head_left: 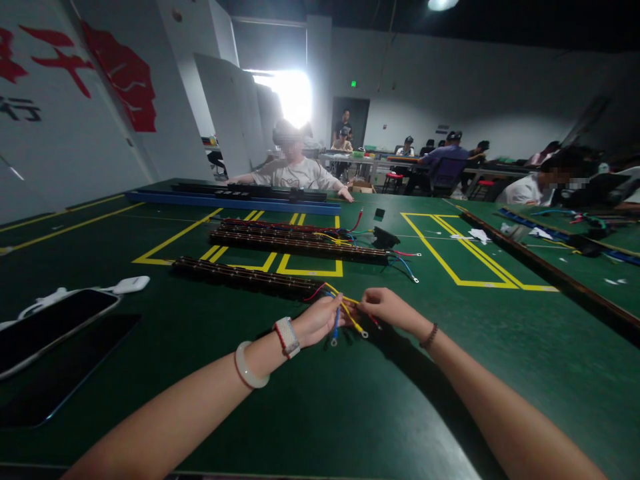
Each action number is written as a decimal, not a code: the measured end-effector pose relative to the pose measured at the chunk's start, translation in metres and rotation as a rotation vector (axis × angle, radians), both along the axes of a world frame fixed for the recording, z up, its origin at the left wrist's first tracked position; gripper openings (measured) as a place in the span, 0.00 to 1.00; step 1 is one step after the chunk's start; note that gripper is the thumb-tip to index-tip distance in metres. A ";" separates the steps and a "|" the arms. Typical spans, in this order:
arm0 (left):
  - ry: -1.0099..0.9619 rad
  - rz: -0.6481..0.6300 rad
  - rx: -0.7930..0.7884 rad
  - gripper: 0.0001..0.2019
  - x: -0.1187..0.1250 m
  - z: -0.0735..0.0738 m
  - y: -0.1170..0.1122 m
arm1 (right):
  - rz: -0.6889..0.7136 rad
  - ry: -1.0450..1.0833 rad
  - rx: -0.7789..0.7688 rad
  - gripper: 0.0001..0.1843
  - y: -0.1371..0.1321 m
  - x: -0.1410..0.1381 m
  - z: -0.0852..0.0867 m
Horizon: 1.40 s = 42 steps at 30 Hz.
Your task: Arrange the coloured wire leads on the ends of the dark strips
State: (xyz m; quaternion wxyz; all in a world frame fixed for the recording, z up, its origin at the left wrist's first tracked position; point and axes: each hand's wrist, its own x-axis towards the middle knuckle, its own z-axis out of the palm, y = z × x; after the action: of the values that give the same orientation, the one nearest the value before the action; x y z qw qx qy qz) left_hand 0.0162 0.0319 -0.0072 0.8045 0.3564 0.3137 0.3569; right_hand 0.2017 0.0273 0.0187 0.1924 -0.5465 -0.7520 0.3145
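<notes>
My left hand (320,320) is closed on a bunch of wires at the right end of a long dark strip (245,275). From its fingers stick out a blue wire (337,325) and a yellow wire (354,321), each tipped with a ring terminal. A red wire (313,293) loops out of the strip's end. My right hand (383,307) pinches a yellow wire close to the left fingertips. A short dark red end (377,325) shows just below the right hand. The left palm is partly hidden.
Behind lie several similar dark strips (280,238) with coloured leads. A long blue rail (225,201) runs along the far side, where a person (293,170) sits. Phones (55,327) rest at left. A long brown strip (550,273) crosses the right side. Yellow tape (480,285) marks the table.
</notes>
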 end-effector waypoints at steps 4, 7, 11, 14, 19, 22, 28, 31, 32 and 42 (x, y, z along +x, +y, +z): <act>0.056 -0.031 -0.036 0.11 -0.003 -0.002 0.003 | -0.144 -0.133 0.211 0.14 0.010 0.012 -0.009; -0.012 -0.134 -0.051 0.13 -0.006 -0.004 0.006 | -0.201 -0.317 0.426 0.13 0.017 0.013 -0.016; -0.006 -0.157 -0.063 0.13 -0.008 -0.003 0.006 | -0.215 -0.440 0.504 0.12 0.025 0.011 -0.024; 0.007 -0.134 -0.082 0.13 -0.008 -0.002 0.006 | -0.190 -0.515 0.614 0.13 0.023 0.011 -0.026; -0.107 -0.138 -0.101 0.13 -0.005 -0.006 0.007 | 0.034 -0.429 0.881 0.13 0.008 0.010 -0.019; -0.122 -0.121 -0.065 0.12 -0.003 -0.008 0.008 | 0.321 -0.433 0.924 0.13 -0.001 0.004 -0.016; -0.175 -0.168 -0.060 0.13 -0.005 -0.006 0.010 | 0.522 -0.341 0.906 0.13 -0.006 -0.013 -0.020; -0.206 -0.167 -0.116 0.17 -0.007 -0.004 0.009 | 0.393 -0.187 0.862 0.13 -0.003 -0.014 -0.021; -0.202 -0.149 -0.124 0.17 -0.007 -0.003 0.008 | 0.319 -0.112 0.840 0.13 -0.001 -0.015 -0.020; -0.090 0.005 -0.002 0.05 0.002 -0.005 0.000 | 0.187 -0.144 0.815 0.11 0.036 -0.075 0.027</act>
State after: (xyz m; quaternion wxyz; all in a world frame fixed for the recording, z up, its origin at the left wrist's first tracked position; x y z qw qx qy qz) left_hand 0.0187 0.0317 -0.0121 0.8171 0.3384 0.2784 0.3745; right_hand 0.1266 0.0628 0.0453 0.3107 -0.3757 -0.8726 -0.0315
